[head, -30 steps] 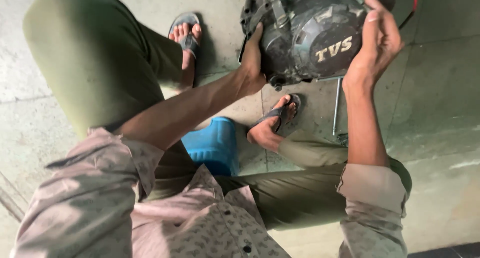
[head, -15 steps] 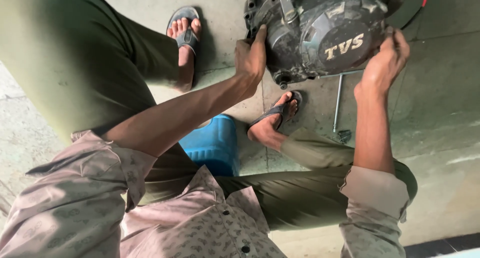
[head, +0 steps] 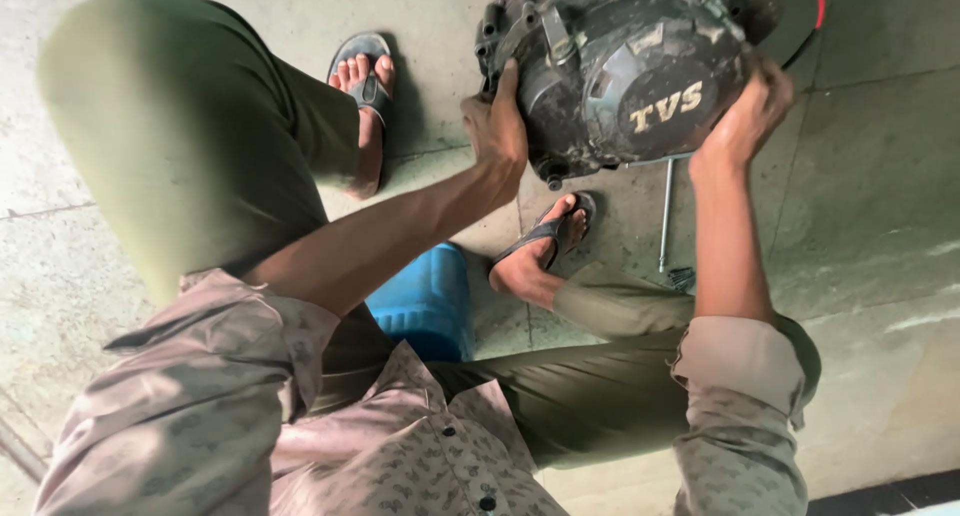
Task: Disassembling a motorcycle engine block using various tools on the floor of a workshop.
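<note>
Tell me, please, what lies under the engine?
Below the engine a sandalled foot and a thin metal rod rest on the concrete floor. The floor directly beneath it is hidden.

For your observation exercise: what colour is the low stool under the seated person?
Blue stool, seen best in the head view.
</note>
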